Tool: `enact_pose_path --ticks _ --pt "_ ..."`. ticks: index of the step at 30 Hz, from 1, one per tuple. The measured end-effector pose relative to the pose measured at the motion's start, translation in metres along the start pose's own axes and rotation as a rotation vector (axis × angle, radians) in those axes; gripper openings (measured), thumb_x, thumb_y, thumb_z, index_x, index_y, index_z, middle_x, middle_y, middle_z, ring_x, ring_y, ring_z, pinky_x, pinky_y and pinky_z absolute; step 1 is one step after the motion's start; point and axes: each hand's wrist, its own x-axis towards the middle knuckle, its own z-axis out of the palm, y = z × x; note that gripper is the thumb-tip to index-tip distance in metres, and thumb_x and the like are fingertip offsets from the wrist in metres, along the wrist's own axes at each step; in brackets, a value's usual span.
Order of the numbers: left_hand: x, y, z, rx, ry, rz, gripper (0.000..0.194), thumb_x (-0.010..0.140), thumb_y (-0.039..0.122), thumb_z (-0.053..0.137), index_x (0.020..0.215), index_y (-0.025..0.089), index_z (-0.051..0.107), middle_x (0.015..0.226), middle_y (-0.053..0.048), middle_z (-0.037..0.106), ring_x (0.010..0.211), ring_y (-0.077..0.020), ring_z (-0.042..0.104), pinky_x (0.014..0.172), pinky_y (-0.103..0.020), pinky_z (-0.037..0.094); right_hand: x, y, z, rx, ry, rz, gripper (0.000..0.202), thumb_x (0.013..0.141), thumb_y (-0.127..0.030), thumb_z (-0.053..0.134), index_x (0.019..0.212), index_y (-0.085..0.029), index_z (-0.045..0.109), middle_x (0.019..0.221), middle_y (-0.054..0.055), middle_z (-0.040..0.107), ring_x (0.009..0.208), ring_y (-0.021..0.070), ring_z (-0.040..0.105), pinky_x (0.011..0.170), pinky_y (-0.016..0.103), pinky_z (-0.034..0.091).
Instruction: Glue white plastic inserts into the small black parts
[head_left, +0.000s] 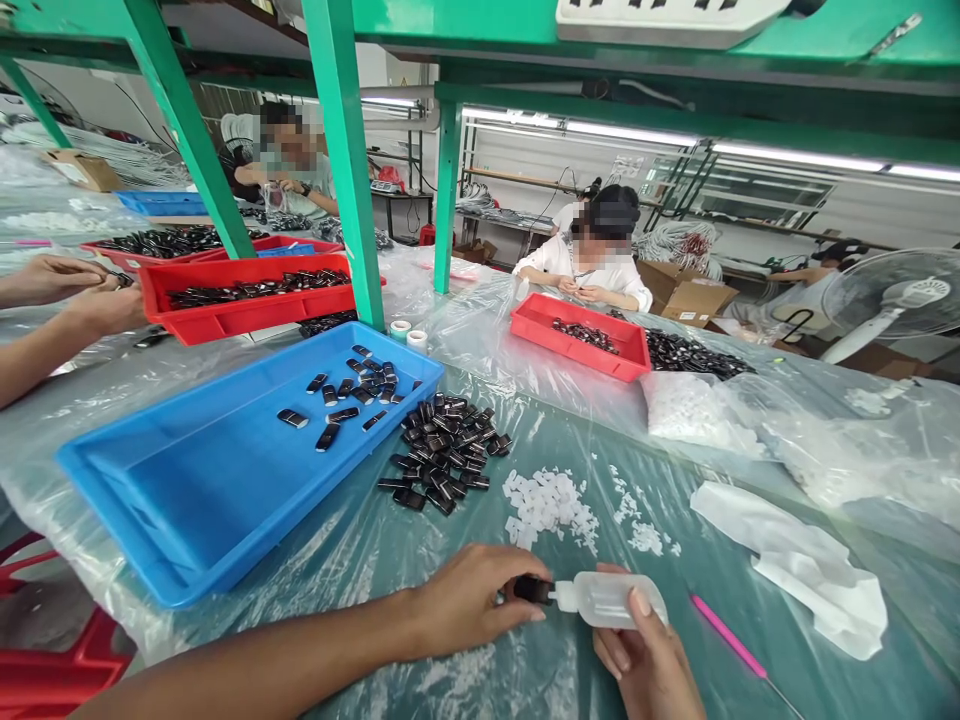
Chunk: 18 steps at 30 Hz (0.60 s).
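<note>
A small black piece sits above the plastic-covered table, pinched in the left hand's fingers. The right hand grips a white bottle, its nozzle against the piece. Beyond lie white bits and a black heap beside a blue tray; a pink-handled tool lies right of the bottle.

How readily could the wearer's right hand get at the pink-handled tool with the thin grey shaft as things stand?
Probably yes: the pink-handled tool lies close beside the right hand, with nothing visible between them. But that hand holds a translucent white plastic bottle, so it may need freeing first.
</note>
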Motion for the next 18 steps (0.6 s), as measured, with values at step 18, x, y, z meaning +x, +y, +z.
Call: enact_pose_path --ticks 18 --pt "0.000 0.001 -0.001 -0.019 -0.026 -0.002 0.025 0.085 0.032 0.058 0.107 0.021 0.061 0.090 -0.003 0.065 0.075 -0.0144 0.058 0.060 -0.019 0.042 -0.019 -0.012 0.007 -0.333 0.109 -0.180 0.049 0.063 -0.056 0.070 0.094 -0.019 0.060 0.067 -0.002 0.051 0.053 0.0094 0.038 0.052 0.023 0.032"
